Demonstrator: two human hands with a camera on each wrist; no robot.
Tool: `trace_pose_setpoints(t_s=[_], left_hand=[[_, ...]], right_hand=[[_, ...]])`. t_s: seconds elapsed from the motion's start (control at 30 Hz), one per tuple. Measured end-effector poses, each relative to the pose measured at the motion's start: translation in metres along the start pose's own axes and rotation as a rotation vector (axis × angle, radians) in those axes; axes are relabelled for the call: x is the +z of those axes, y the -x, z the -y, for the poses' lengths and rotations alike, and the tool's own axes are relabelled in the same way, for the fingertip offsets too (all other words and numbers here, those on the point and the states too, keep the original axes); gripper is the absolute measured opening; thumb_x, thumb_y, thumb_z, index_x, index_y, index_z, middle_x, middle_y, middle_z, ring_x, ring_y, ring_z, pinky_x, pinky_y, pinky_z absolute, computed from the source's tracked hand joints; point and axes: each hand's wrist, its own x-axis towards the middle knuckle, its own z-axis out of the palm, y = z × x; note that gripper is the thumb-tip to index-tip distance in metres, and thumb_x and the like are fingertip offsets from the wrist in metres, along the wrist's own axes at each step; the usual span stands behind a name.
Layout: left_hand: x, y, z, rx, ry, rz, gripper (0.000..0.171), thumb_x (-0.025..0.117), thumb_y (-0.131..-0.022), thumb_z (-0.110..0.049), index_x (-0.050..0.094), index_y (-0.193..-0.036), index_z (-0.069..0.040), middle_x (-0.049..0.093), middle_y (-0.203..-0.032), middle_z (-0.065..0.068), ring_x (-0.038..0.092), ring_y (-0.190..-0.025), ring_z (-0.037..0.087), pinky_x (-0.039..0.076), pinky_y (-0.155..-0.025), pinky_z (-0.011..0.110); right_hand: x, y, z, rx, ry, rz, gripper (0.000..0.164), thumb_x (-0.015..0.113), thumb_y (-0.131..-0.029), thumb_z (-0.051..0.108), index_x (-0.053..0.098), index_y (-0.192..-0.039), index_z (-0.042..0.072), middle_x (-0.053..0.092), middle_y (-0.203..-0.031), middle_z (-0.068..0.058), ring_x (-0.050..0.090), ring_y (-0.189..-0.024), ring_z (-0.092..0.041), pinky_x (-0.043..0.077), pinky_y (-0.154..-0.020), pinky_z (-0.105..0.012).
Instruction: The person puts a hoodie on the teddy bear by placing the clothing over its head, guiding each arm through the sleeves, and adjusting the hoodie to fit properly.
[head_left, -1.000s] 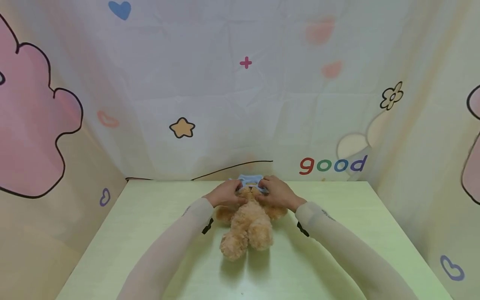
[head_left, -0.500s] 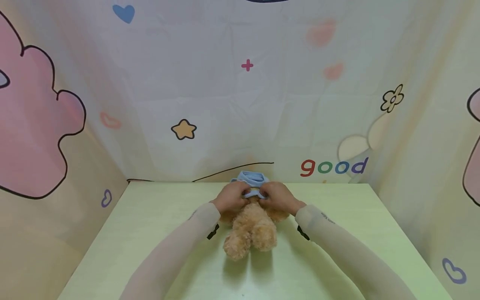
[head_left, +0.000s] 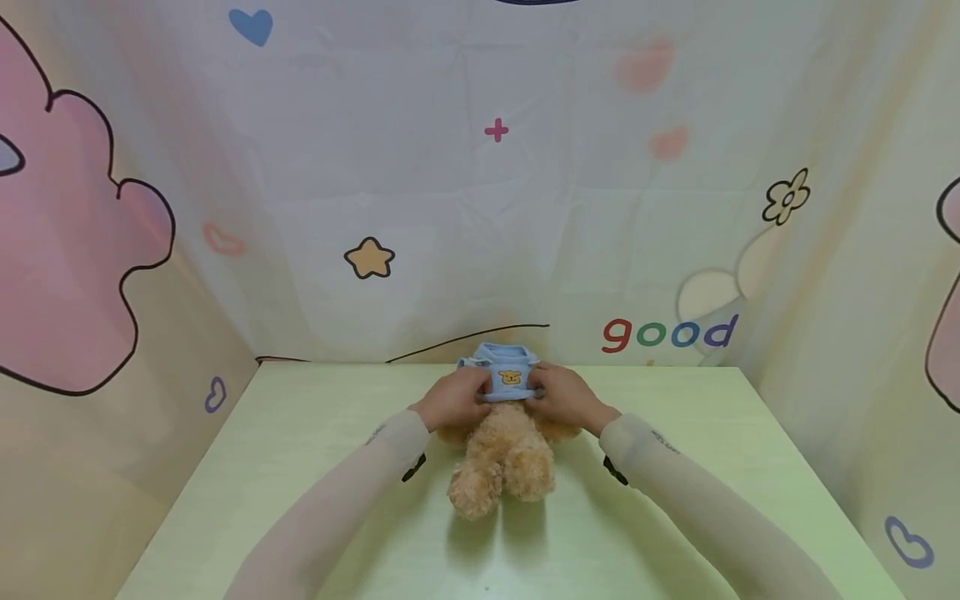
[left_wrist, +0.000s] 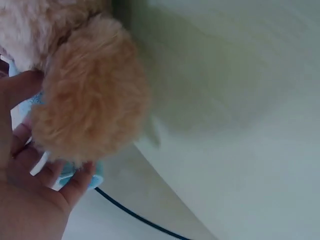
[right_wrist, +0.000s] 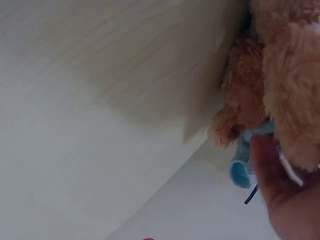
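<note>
The teddy bear lay near the far edge of the pale table, its feet toward the person. A small blue shirt, printed with a little animal face, stood past its body and blocked my sight of its head. The left hand pinched one lower side of the shirt, and the right hand pinched the other. Behind hung a curtain bearing the word "good".

Both arms are slanting inward. The left hand and right hand are pinching near each other.
</note>
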Motion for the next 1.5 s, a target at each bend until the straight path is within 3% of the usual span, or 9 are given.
trace_pose_setpoints(t_s=[0.13,0.23,0.37,0.53,0.63,0.8,1.0,1.33,1.5], left_hand=[[-0.001,0.005,-0.004,-0.048,0.017,0.009,0.025,0.069,-0.091,-0.032,0.061,-0.105,-0.013,0.062,-0.105,0.001,0.059,-0.090,0.015,0.051,-0.078,0.034],[0.000,0.007,-0.006,-0.066,-0.004,-0.005,0.034,0.068,-0.092,-0.033,0.062,-0.116,-0.010,0.060,-0.115,0.004,0.061,-0.102,0.018,0.053,-0.087,0.036],[0.003,0.009,-0.003,-0.062,-0.037,-0.009,0.043,0.068,-0.093,-0.034,0.060,-0.126,-0.007,0.057,-0.125,0.007,0.060,-0.112,0.023,0.051,-0.095,0.038],[0.008,0.009,0.004,-0.045,-0.074,0.013,0.055,0.062,-0.096,-0.036,0.049,-0.141,-0.006,0.047,-0.144,0.010,0.055,-0.123,0.029,0.047,-0.103,0.041],[0.011,0.009,0.007,-0.033,-0.074,0.013,0.049,0.062,-0.096,-0.037,0.054,-0.134,-0.007,0.050,-0.136,0.009,0.058,-0.114,0.027,0.049,-0.098,0.039],[0.010,0.009,0.009,-0.020,-0.025,0.020,0.035,0.065,-0.094,-0.034,0.060,-0.117,-0.008,0.057,-0.114,0.006,0.060,-0.097,0.021,0.051,-0.085,0.037],[0.008,0.007,0.011,-0.039,0.043,0.048,0.031,0.066,-0.090,-0.007,0.061,-0.120,-0.008,0.059,-0.119,0.006,0.062,-0.105,0.022,0.052,-0.091,0.038],[0.017,-0.001,0.012,-0.068,-0.089,-0.024,0.001,0.064,-0.094,-0.013,0.065,-0.095,-0.013,0.061,-0.095,0.001,0.059,-0.081,0.014,0.050,-0.072,0.032],[0.018,-0.001,0.014,-0.053,-0.096,-0.054,0.018,0.060,-0.094,-0.006,0.058,-0.078,-0.014,0.059,-0.080,0.000,0.045,-0.068,0.012,0.036,-0.064,0.030]], right_hand=[[0.001,0.003,0.000,0.153,0.034,0.033,0.021,0.070,-0.087,0.034,0.064,-0.080,0.015,0.058,-0.075,0.001,0.051,-0.068,-0.015,0.041,-0.059,-0.032],[0.001,0.005,0.001,0.195,0.043,0.053,0.022,0.068,-0.089,0.035,0.067,-0.081,0.015,0.059,-0.075,0.000,0.051,-0.069,-0.017,0.040,-0.059,-0.033],[0.000,0.008,0.001,0.156,-0.019,0.081,0.033,0.067,-0.090,0.034,0.071,-0.111,0.008,0.070,-0.104,-0.008,0.065,-0.091,-0.026,0.053,-0.078,-0.042],[-0.003,0.012,-0.005,0.109,-0.099,0.182,0.053,0.064,-0.094,0.036,0.056,-0.136,0.005,0.060,-0.135,-0.015,0.059,-0.122,-0.035,0.047,-0.101,-0.051],[-0.002,0.013,-0.010,0.099,-0.157,0.210,0.053,0.064,-0.094,0.034,0.052,-0.138,0.006,0.060,-0.135,-0.015,0.061,-0.117,-0.033,0.048,-0.099,-0.050],[0.004,0.011,-0.019,0.068,-0.223,0.197,0.049,0.068,-0.092,0.032,0.054,-0.132,0.008,0.065,-0.123,-0.013,0.063,-0.091,-0.023,0.052,-0.083,-0.042],[0.008,0.007,-0.032,0.087,-0.313,0.208,0.042,0.074,-0.089,0.019,0.057,-0.127,0.014,0.063,-0.128,-0.012,0.069,-0.093,-0.022,0.055,-0.084,-0.040],[0.014,0.000,-0.026,0.063,-0.124,0.092,0.022,0.074,-0.088,0.016,0.061,-0.106,0.016,0.069,-0.095,-0.002,0.054,-0.071,-0.013,0.046,-0.069,-0.032],[0.015,0.001,-0.023,0.054,-0.053,0.033,0.016,0.073,-0.087,0.016,0.059,-0.095,0.017,0.068,-0.087,-0.001,0.054,-0.070,-0.015,0.045,-0.065,-0.034]])
